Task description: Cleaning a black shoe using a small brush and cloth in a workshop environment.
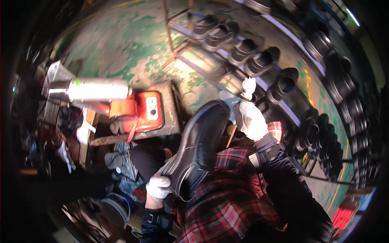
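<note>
A black slip-on shoe (198,139) lies tilted across my lap, its toe pointing away from me and its opening near. My left hand (159,186), in a white glove, closes around its heel end, thumb against the edge. Beyond the toe and to the right is my right hand (252,119), also white-gloved, with bent fingers and apart from the shoe. A white cloth tuft (248,86), gathered above a dark band, sticks up from this hand. Grey-blue material (229,100) shows beside the fingers; what it belongs to is unclear.
At left, a hot-air blower with a silver barrel (99,89) and red base (150,111) stands on a worn bench (169,101). Black shoes (261,60) fill a rack at upper right, with more shoes (342,83) farther right. The floor (133,44) has peeling green paint.
</note>
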Demonstrator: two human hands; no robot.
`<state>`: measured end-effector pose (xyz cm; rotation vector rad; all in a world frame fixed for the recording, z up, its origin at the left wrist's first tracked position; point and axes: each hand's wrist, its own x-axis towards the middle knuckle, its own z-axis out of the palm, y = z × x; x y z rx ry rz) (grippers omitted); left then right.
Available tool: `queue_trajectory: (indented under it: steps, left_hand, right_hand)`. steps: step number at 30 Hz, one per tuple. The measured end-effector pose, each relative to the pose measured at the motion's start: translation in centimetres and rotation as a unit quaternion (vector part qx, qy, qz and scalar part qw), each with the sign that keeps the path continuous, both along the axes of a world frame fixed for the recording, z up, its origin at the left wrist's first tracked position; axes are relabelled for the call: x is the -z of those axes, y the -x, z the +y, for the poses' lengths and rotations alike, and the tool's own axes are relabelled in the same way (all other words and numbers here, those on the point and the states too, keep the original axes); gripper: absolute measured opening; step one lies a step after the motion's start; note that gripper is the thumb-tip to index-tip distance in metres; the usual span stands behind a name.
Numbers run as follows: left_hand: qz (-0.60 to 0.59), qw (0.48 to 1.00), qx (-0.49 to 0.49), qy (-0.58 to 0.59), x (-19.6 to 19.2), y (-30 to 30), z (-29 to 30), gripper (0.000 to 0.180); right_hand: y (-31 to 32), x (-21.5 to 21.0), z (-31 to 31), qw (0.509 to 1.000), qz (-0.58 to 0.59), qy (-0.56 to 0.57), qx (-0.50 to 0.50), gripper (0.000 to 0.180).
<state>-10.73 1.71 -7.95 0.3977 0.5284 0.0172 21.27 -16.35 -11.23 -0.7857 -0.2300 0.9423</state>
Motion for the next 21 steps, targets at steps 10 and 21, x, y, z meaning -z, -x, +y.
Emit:
queue_trajectory:
  steps: [10,21]
  left_hand:
    - [0.022,0.966,-0.256,0.014,2.8,-3.0,3.5,0.048]
    - [-0.019,0.944,-0.325,-0.056,3.3,-5.8,8.6,0.046]
  right_hand:
    - [-1.5,0.4,12.4,0.998,0.029,-0.038,-0.039,0.027]
    - [-7.2,2.1,22.5,0.991,0.026,0.120,-0.047,0.024]
